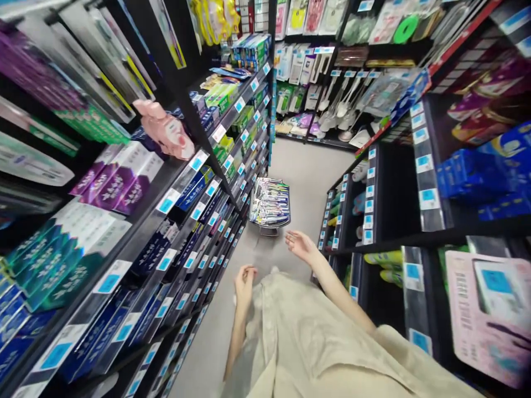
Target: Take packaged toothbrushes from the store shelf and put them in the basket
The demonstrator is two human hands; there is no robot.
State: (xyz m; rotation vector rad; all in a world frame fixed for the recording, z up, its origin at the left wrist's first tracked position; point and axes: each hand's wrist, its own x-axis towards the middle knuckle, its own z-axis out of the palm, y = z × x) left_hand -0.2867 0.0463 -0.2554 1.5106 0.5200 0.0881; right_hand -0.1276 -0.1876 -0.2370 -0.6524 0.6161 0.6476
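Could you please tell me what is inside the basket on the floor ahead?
The basket holds many slim, mostly white packages, reaching about to its rim. The basket's bottom and anything beneath the uppermost packages are covered, so I cannot see them.

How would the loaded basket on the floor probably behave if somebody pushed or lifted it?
The basket may be heavy for its size, since packages fill it to about the rim. The top ones look thin and loosely layered, so some might slide if it tilts. Its underside is hidden, so I cannot tell whether it rolls.
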